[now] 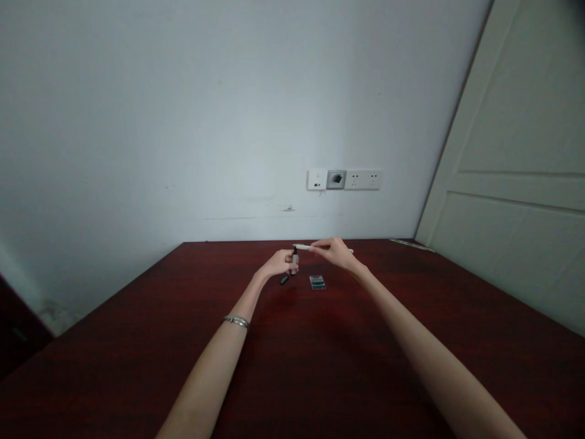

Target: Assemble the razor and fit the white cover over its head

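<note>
My left hand (278,263) is closed around a slim pale tube with a black top (295,261), held nearly upright. My right hand (333,251) pinches a white pen-like stick (303,247) that lies almost level. Its left end is at the black top of the tube; whether they touch I cannot tell. Below my left hand a small dark cap-like piece (284,280) lies on the table. A small flat clear case with dark teal bands (317,282) lies to its right, below and between both hands.
The dark red wooden table (292,366) reaches back to a pale wall with a row of sockets (345,180). On the right stands a pale panelled door (516,152). A thin pale strip (411,244) lies near the table's back right corner.
</note>
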Motion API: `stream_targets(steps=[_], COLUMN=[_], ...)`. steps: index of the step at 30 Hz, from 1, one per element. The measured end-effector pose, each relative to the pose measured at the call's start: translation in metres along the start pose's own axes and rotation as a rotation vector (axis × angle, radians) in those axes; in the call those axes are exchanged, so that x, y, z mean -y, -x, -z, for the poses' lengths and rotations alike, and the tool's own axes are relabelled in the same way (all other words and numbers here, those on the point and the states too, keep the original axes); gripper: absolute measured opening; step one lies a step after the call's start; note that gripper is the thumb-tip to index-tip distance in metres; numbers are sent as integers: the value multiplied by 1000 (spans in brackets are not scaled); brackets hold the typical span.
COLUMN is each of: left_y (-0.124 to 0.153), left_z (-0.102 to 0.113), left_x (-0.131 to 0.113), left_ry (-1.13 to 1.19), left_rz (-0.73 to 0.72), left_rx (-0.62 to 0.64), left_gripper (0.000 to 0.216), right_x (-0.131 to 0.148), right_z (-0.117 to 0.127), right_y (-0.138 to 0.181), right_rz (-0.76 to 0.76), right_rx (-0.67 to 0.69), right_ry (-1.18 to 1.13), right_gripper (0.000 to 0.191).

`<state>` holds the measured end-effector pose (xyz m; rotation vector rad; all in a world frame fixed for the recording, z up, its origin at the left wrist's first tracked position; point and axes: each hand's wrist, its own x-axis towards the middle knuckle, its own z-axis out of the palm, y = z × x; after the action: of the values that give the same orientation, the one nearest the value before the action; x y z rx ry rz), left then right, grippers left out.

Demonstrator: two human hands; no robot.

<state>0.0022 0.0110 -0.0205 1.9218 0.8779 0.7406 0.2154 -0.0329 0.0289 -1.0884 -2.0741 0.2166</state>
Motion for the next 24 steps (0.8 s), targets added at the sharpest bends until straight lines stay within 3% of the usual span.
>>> stream_targets(steps=[11,19,24], left_y=[-3,0,-4], left_z=[-4,0,-1], left_x=[-1,-3,1], left_ry=[11,20,14], left_rz=[6,23,24], left_rx=[2,13,-10], left_gripper=[14,13,15], right_x=[11,-3,7], right_z=[-6,9,0], right_y=[-3,2,2], right_rz=[39,-34,-9], right_rx=[29,-13,21], right_ry=[-63,-17,-62], right_gripper=[36,39,39])
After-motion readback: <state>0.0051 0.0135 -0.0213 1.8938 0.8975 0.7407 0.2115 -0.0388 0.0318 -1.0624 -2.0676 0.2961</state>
